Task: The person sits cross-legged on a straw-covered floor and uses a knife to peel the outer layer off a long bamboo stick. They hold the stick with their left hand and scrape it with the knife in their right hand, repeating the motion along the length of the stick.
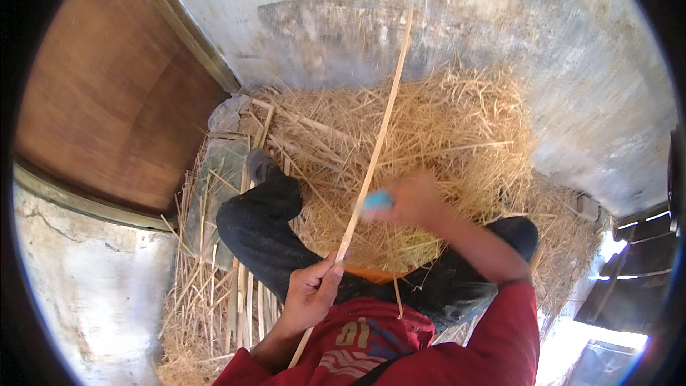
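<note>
My left hand (314, 289) is closed around the lower part of a long, pale split-bamboo strip (386, 111). The strip slants from my red shirt up past the shavings, its far end in front of the wall. Midway along it, my right hand (414, 200) is smeared by motion, with its fingers closed on a light-blue thing (377, 201) right beside the strip. Blur hides what kind of thing this is and whether it touches the strip. Below it, something orange (368, 274) lies in my lap between my bent legs.
Fine, straw-coloured shavings (464, 121) heap up in front of me against a stained wall (486, 21). Several more strips (246, 300) lie at my left, near a brown wooden panel (118, 86). A grey stone (227, 113) sits in the far left corner.
</note>
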Motion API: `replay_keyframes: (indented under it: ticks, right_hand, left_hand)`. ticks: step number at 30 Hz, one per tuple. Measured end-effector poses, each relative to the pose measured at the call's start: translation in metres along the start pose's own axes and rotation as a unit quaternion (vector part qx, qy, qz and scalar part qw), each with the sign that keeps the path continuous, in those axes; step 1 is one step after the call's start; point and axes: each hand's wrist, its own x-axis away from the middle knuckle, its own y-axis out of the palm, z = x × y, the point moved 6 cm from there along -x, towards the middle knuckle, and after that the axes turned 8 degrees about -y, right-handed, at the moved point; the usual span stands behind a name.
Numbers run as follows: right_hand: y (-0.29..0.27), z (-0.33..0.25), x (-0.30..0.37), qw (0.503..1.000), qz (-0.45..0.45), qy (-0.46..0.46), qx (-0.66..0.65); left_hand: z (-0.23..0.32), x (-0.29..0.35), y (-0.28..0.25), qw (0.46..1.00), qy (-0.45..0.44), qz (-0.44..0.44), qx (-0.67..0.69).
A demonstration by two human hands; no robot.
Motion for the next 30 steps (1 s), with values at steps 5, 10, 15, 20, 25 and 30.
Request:
replay_keyframes:
  ticks: [5, 10, 15, 20, 25, 30]
  right_hand:
    - [-0.01, 0.125, -0.001, 0.943, -0.117, 0.308, -0.05]
    - [0.003, 0.038, 0.004, 0.999, -0.004, 0.039, -0.004]
    - [-0.015, 0.19, 0.012, 0.921, -0.094, 0.379, 0.0]
    - [-0.027, 0.297, 0.079, 0.867, -0.059, 0.488, 0.082]
    - [-0.04, 0.348, 0.166, 0.754, 0.131, 0.641, 0.061]
    - [-0.028, 0.304, 0.127, 0.858, -0.031, 0.512, -0.022]
  left_hand:
    - [-0.007, 0.015, 0.011, 0.999, 0.016, -0.036, 0.001]
    - [0.0, 0.016, 0.002, 1.0, 0.006, -0.003, -0.029]
    - [-0.009, 0.048, 0.001, 0.987, 0.053, -0.042, -0.147]
    - [-0.022, 0.06, 0.001, 0.985, -0.01, -0.088, -0.148]
    - [-0.024, 0.072, -0.002, 0.951, -0.088, -0.156, -0.25]
    - [-0.038, 0.055, -0.02, 0.973, -0.126, -0.041, -0.189]
